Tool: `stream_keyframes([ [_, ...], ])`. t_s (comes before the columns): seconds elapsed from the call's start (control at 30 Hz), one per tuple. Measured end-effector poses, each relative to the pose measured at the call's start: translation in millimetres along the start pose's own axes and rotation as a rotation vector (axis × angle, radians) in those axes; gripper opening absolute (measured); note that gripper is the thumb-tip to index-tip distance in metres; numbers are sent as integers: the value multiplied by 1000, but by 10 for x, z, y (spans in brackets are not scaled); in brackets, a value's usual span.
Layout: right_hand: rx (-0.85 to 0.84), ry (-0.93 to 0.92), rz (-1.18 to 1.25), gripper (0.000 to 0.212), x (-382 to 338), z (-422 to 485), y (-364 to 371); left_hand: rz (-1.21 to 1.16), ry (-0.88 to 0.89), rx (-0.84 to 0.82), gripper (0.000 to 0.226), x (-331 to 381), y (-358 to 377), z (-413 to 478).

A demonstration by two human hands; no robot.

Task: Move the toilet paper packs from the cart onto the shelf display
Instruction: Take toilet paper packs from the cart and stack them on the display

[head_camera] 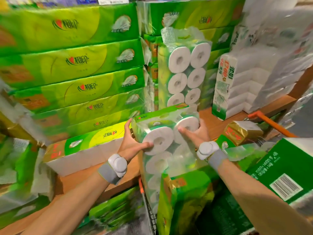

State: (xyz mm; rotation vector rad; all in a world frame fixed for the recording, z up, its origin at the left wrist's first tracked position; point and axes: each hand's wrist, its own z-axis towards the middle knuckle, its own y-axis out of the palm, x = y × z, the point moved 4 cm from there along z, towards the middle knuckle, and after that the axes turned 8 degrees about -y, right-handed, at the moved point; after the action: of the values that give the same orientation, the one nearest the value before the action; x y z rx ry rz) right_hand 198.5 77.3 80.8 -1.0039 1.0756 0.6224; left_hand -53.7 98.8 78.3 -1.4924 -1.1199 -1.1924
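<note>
Both my hands grip one clear-wrapped pack of white toilet rolls with green trim point(162, 138), held at the front edge of the wooden shelf point(210, 121). My left hand point(133, 141) clasps its left side, thumb over a roll end. My right hand point(193, 133) presses its right end. The pack's lower part hangs down into the cart point(149, 209). A second roll pack point(184, 72) stands upright on the shelf just behind it. Another green pack point(183, 197) stands in the cart below my hands.
Stacked green and yellow tissue packs point(76, 65) fill the shelf on the left, one lying loose at the front point(81, 146). White tissue packs point(225, 85) stand on the right. The cart's orange handle point(271, 122), a gold pack point(240, 131) and a green carton point(284, 168) are at right.
</note>
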Motion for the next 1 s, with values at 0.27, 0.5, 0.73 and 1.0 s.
stream_keyframes([
  [0.27, -139, -196, 152, 87, -423, -1, -54, -120, 73, 122, 113, 538, -331, -275],
  [0.5, -406, -25, -10, 103, -227, -87, -143, -125, 147, 126, 106, 751, -321, -369],
  [0.73, -405, -166, 26, 56, -576, 44, -227, -194, 247, 70, 117, 1132, -348, -408],
  [1.0, -392, -415, 2, 43, -1512, -25, 12, -290, 408, 31, 96, 1556, -961, -500],
])
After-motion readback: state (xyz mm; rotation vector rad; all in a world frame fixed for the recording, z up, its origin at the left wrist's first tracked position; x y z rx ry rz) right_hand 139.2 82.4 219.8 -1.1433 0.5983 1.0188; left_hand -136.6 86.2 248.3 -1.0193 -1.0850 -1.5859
